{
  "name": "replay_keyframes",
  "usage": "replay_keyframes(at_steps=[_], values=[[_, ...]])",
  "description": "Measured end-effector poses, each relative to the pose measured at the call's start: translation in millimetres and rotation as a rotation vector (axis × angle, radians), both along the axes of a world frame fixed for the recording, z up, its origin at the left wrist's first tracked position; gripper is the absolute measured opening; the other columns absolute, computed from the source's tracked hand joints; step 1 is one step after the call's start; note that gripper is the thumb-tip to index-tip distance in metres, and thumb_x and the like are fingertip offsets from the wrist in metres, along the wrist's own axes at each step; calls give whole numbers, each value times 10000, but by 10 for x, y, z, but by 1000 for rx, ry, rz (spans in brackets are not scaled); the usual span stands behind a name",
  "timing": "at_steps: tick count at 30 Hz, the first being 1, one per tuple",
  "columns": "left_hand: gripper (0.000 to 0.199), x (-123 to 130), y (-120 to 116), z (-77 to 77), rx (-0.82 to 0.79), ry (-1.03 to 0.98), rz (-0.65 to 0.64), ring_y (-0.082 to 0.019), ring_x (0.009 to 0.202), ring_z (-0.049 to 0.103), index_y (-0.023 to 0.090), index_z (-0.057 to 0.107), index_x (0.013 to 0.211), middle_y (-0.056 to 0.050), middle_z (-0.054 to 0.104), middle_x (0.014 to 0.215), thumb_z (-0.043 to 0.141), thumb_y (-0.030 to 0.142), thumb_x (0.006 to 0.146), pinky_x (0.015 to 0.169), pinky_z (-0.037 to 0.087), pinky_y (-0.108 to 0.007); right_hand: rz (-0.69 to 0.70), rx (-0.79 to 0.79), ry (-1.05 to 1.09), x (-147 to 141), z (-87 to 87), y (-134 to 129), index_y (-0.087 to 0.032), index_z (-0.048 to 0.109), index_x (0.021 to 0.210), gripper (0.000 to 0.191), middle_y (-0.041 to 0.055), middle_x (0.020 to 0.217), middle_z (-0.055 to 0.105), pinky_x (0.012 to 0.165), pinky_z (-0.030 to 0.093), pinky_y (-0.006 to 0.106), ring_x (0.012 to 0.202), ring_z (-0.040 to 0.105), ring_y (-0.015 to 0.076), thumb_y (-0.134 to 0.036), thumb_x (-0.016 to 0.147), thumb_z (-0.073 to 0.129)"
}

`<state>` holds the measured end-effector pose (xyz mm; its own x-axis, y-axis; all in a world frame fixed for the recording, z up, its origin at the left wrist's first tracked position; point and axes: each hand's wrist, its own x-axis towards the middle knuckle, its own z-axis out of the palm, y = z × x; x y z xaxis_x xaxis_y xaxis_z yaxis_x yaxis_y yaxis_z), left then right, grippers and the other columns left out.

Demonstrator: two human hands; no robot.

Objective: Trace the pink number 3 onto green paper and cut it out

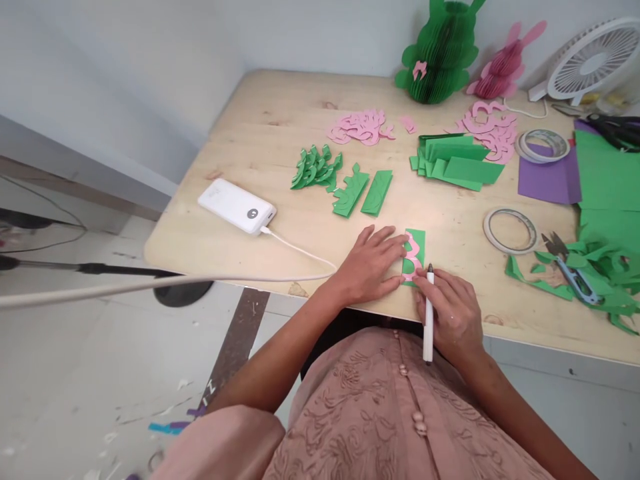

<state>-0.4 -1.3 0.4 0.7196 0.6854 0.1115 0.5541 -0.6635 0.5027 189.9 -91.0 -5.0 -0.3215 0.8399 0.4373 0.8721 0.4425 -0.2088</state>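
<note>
Against the spread left hand (375, 265) lies curvy pink paper (413, 252); the right (453, 313) grips a white pen (429, 327). Leftward sits a white, logoed power bank (233, 203).

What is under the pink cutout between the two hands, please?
A piece of green paper lies under the pink cutout, showing past its edges. Any marks directly beneath the cutout are covered and cannot be seen.

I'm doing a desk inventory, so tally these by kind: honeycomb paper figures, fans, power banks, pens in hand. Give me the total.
Honeycomb paper figures: 2, a green figure and a pink figure
Fans: 1, a white fan
Power banks: 1, a white power bank
Pens in hand: 1, a white pen in the right hand
Total: 5
</note>
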Motion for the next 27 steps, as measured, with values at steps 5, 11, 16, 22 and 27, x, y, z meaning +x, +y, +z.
replay_keyframes(at_steps=[5, 11, 16, 22, 27], values=[[320, 0, 8, -9, -4, 2, -2, -291, 1423, 294, 196, 560, 1161, -53, 442, 1493, 549, 354, 883, 1186, 155, -523, -2, 4, -1, -1, 2, 0, -160, 631, 1121, 239, 106, 1111, 723, 921, 447, 406, 1077, 620, 277, -131, 890, 579], [329, -4, 13, 7, -10, 14, -6, -286, 1423, 295, 194, 561, 1176, -55, 444, 1492, 561, 341, 882, 1185, 153, -525, 3, 5, -2, -6, 10, 1, -153, 639, 1109, 231, 111, 1110, 724, 915, 449, 404, 1071, 622, 276, -130, 885, 587], [335, -2, 15, 25, -30, 14, 0, -282, 1426, 293, 203, 568, 1177, -53, 450, 1488, 588, 336, 870, 1190, 145, -520, 6, 12, -4, 2, -7, 2, -154, 635, 1123, 242, 109, 1110, 725, 913, 449, 400, 1073, 622, 273, -132, 887, 587], [324, -1, 16, 8, -24, 5, 2, -282, 1428, 289, 202, 567, 1170, -51, 445, 1492, 571, 342, 878, 1191, 146, -521, 10, 16, -5, 9, -9, -2, -158, 634, 1127, 244, 108, 1122, 722, 916, 450, 398, 1074, 623, 271, -138, 888, 588], [323, -3, 14, -13, -12, -2, -1, -283, 1428, 288, 198, 564, 1168, -52, 442, 1494, 558, 355, 886, 1191, 148, -518, 4, 5, -11, 18, -20, -4, -164, 631, 1139, 255, 102, 1131, 719, 926, 445, 393, 1090, 617, 263, -133, 892, 576]])
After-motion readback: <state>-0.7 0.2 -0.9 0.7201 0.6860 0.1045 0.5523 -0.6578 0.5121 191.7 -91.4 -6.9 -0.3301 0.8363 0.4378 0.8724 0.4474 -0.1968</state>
